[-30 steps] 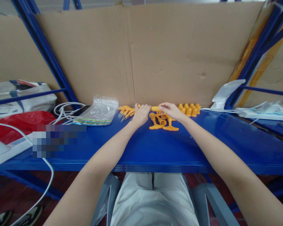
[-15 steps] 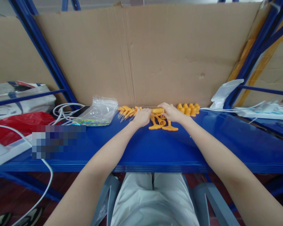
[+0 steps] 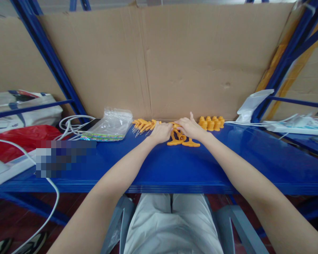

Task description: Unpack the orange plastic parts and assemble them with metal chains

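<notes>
My left hand [image 3: 161, 131] and my right hand [image 3: 188, 127] meet at the back of the blue shelf [image 3: 175, 165], fingers curled together around a small orange plastic piece [image 3: 175, 125] that is mostly hidden between them. Just in front of the hands lie orange T-shaped plastic parts [image 3: 180, 139]. A pile of orange pieces with small metal springs [image 3: 143, 125] sits left of my left hand. A row of upright orange caps [image 3: 212, 123] stands to the right of my right hand.
A clear zip bag [image 3: 111, 124] and white cables [image 3: 71, 126] lie to the left, beyond them a red bag [image 3: 18, 139]. A cardboard sheet [image 3: 169, 60] backs the shelf. White bags and a power strip [image 3: 294, 126] sit at the right.
My hands have closed in toward each other. The orange piece held out between them earlier is now almost covered by the fingers.
</notes>
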The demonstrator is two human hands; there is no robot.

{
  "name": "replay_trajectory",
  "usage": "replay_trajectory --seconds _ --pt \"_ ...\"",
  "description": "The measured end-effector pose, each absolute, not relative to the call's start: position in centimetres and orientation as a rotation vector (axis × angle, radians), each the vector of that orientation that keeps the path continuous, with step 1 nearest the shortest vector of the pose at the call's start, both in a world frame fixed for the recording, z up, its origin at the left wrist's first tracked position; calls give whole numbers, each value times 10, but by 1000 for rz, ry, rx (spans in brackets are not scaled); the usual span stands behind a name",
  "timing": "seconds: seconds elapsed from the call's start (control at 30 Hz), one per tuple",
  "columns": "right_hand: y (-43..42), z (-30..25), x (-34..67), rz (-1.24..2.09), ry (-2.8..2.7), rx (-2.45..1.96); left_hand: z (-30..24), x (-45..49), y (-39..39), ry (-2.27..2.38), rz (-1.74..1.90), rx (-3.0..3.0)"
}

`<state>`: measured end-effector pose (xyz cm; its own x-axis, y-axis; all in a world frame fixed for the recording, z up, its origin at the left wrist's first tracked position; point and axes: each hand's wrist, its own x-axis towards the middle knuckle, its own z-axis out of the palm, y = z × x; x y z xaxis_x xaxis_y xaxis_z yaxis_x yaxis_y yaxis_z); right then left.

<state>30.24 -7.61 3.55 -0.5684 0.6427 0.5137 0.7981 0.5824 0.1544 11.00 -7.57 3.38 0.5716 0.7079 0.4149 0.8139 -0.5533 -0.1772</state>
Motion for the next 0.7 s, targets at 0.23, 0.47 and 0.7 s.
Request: replay_trajectory --seconds 0.23,0.47,0.7 --pt "-74 35 302 -606 -2432 -1192 31 112 -74 -1232 -423 -2468" --pt "-79 38 298 -710 -2463 -1237 33 114 -76 -1225 -386 -2479" --pt "-87 45 291 -773 -2459 -1301 31 118 -75 -1231 -388 -2439"
